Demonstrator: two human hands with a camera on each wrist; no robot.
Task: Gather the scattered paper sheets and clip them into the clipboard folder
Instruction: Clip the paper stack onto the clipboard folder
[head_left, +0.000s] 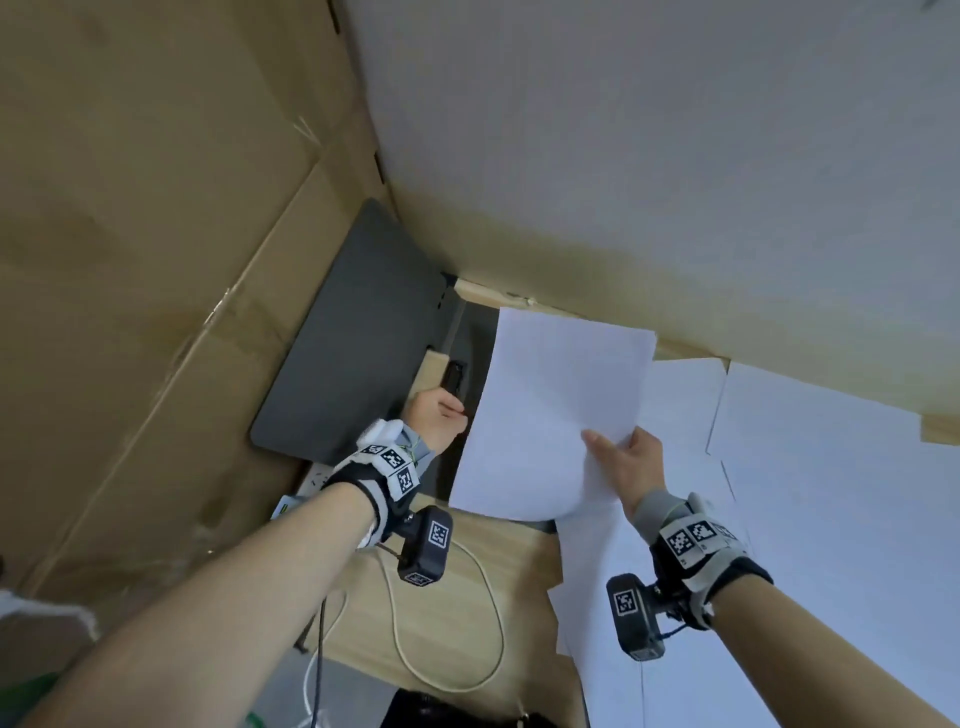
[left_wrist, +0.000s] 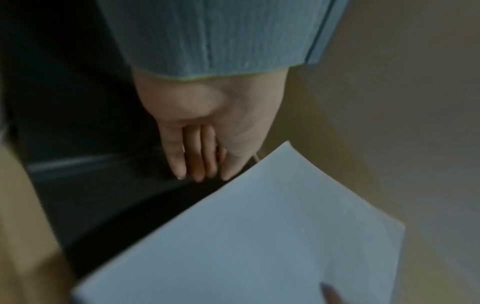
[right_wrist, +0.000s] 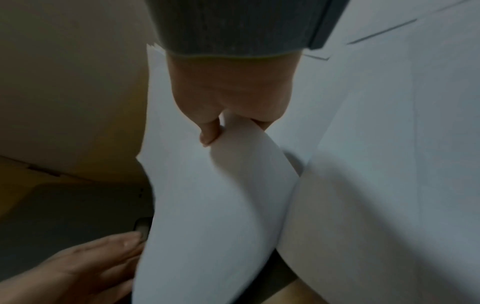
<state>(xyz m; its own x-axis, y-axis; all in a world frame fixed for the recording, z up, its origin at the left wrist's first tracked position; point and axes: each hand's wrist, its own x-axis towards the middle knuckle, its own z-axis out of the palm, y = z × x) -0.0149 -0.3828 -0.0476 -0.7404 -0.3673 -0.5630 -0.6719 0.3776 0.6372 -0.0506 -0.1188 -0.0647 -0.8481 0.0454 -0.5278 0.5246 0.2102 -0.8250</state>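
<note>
A dark grey clipboard folder (head_left: 358, 332) lies open on the wooden table, its cover spread to the left and its black clip (head_left: 453, 376) at the spine. My left hand (head_left: 451, 409) reaches to the clip with straight fingers (left_wrist: 200, 162), fingertips on the dark folder (left_wrist: 98, 185) beside it. My right hand (head_left: 618, 457) pinches the near edge of a curved stack of white sheets (head_left: 556, 405) between thumb and fingers (right_wrist: 207, 133), and the stack hangs over the folder's right half. More loose sheets (head_left: 831, 519) lie on the table to the right.
Large cardboard boxes (head_left: 156, 249) stand against the folder's left side. A pale wall (head_left: 623, 130) rises behind. A white cable (head_left: 485, 597) loops over the wooden table (head_left: 467, 561) near me, with a power strip (head_left: 314, 475) at its left edge.
</note>
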